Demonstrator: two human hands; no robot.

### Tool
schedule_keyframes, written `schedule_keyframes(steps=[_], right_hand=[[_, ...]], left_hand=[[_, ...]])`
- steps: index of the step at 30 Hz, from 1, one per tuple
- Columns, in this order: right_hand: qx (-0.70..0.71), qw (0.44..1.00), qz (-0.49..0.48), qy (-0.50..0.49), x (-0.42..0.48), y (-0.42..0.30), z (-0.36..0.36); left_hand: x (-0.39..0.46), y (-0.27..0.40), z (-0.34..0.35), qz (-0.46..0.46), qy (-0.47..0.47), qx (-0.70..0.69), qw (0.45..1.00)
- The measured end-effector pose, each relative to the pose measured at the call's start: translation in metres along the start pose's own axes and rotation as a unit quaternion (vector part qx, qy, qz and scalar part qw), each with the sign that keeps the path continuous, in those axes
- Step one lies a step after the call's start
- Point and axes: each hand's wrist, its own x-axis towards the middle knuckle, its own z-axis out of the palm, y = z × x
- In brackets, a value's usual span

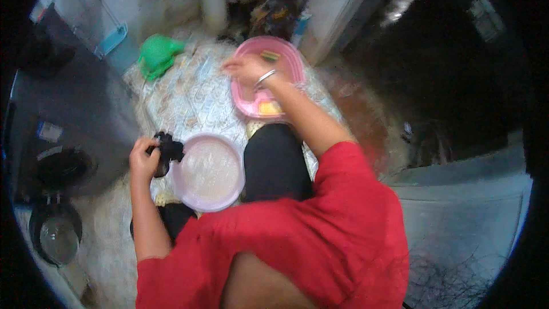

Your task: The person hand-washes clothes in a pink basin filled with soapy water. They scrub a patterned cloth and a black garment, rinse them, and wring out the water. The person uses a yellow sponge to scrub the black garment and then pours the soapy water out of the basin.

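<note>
Pinched in my left hand (145,156) is a dark, crumpled object (170,148), perhaps wet cloth, at the left rim of a pale pink round basin (208,171). Whitish, cloudy liquid fills that basin, which stands between my knees. My right hand (246,71), blurred and wearing a metal bangle (266,78), is over a pink tub (296,62) farther forward. Its fingers look extended with no object visible in them, though the palm side is hidden. A green and yellowish piece (270,56), perhaps a sponge, lies in the tub. A yellow block (269,107) sits in its near compartment.
A bunched green bag or cloth (158,56) lies on the pale, wet-looking floor (193,94) at the front left. Dark pans (62,167) are at the left side. A light blue dustpan (112,39) stands by the wall. A door frame (343,13) rises at the front right.
</note>
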Motion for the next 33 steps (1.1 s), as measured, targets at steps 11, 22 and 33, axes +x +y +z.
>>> schedule_keyframes(steps=[11, 22, 33], right_hand=[[0.296, 0.945, -0.01, -0.142, -0.05, -0.129, 0.184], [0.656, 0.736, 0.074, -0.153, -0.004, -0.128, 0.158], [0.735, 0.649, 0.159, -0.113, 0.01, -0.121, 0.194]], left_hand=[[-0.003, 0.014, -0.02, 0.029, 0.094, -0.058, 0.993], [-0.007, 0.001, -0.016, -0.08, 0.055, 0.008, 0.995], [0.01, -0.018, 0.007, -0.093, 0.161, 0.017, 0.982]])
